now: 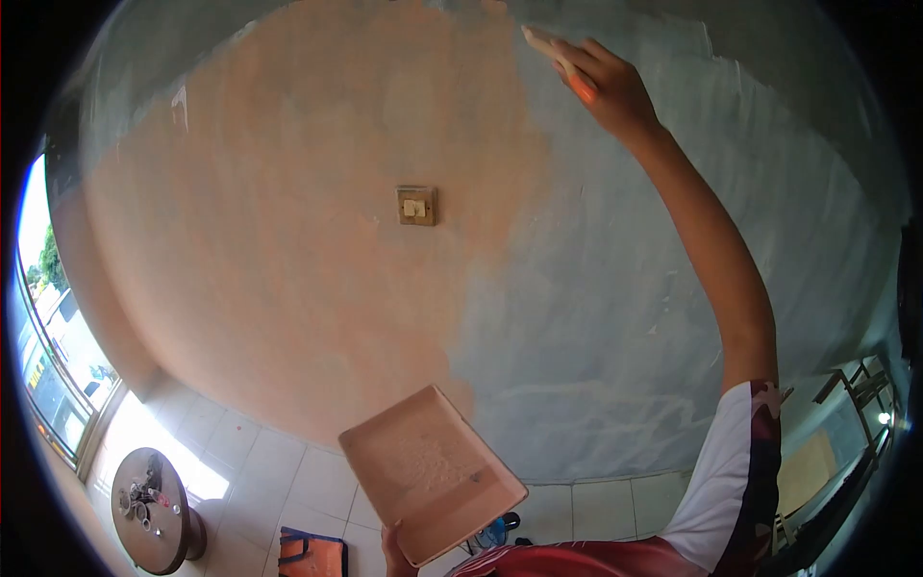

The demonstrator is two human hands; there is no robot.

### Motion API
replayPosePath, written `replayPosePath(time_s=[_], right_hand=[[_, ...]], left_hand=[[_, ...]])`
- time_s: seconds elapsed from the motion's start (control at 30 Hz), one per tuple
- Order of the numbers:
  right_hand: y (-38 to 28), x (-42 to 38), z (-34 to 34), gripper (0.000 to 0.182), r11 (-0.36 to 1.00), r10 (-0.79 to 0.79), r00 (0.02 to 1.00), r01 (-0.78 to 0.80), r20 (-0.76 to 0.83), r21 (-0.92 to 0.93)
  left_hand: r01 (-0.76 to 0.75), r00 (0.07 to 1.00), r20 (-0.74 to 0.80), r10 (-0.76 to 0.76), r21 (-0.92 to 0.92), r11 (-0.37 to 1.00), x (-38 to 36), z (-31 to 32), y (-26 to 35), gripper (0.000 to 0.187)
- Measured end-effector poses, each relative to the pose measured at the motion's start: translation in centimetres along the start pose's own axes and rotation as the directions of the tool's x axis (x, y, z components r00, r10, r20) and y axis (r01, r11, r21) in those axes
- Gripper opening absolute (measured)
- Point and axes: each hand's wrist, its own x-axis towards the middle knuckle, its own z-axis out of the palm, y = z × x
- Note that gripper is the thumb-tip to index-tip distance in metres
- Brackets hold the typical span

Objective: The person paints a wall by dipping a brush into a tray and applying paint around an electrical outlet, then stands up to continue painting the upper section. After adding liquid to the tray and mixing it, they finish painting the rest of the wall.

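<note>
Right hand (608, 85) raised high, gripping orange-handled brush (558, 60) against wall (596, 288), left hand (394, 556) low, clamped under paint tray (428, 471); best to keep tray level below and strokes even toward unpainted pink left of hand

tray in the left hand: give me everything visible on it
The tray is a flat rectangular board with a low raised rim, coated all over in salmon-pink paint or plaster that matches the pink part of the wall. A rough, paler patch of material sits in its middle. It is tilted, one corner pointing up toward the wall. The left hand grips its lower edge from beneath, only the fingers showing. Nothing else touches it. Its underside is hidden.
</note>
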Motion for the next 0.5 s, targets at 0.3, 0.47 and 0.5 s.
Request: replayPosePath(time_s=[0.3,0.47,0.5], right_hand=[[-6.0,-9.1,4.3,0.05,0.947,-0.176,0.905,0.049,0.386,0.318],[-6.0,-9.2,2.1,0.035,0.881,-0.314,0.751,0.002,0.582,0.473],[-4.0,-8.6,3.4,0.033,0.896,-0.293,0.814,0.051,0.501,0.442]], left_hand=[[0.063,0.997,-0.041,-0.071,-0.16,0.985,1.6,-1.2,-3.1,0.068],[0.05,0.996,-0.07,-0.059,-0.125,0.991,0.8,0.8,-1.9,0.069],[0.034,0.997,-0.06,-0.04,-0.104,0.994,1.0,0.3,-1.7,0.069]])
